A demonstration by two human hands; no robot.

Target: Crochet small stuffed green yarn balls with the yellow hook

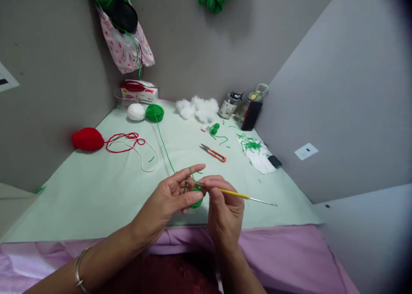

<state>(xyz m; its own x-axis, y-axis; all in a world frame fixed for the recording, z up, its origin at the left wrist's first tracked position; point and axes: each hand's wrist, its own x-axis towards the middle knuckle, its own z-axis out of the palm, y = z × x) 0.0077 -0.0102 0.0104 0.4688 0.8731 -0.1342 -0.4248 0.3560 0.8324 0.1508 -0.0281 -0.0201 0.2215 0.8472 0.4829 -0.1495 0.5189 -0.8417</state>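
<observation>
Between the thumb and fingers of my left hand (pixel 170 195) is a small green crochet piece (pixel 197 203), partly hidden by the thumb. A strand of green yarn (pixel 165 150) runs over the raised left index finger and back to the green yarn ball (pixel 155 113). My right hand (pixel 226 208) is closed around a crochet hook (pixel 236 194) with a yellow grip and metal ends. The hook's left end lies at the yarn just above the green piece, beside the left fingers.
Orange thread snips (pixel 213 153) lie beyond my hands. Behind are white stuffing (pixel 198 108), a white yarn ball (pixel 136 112), a jar (pixel 229 105), a bottle (pixel 247 107) and a phone (pixel 252 116). Red yarn (pixel 88 139) sits left; green scraps (pixel 251 144) lie right on white paper.
</observation>
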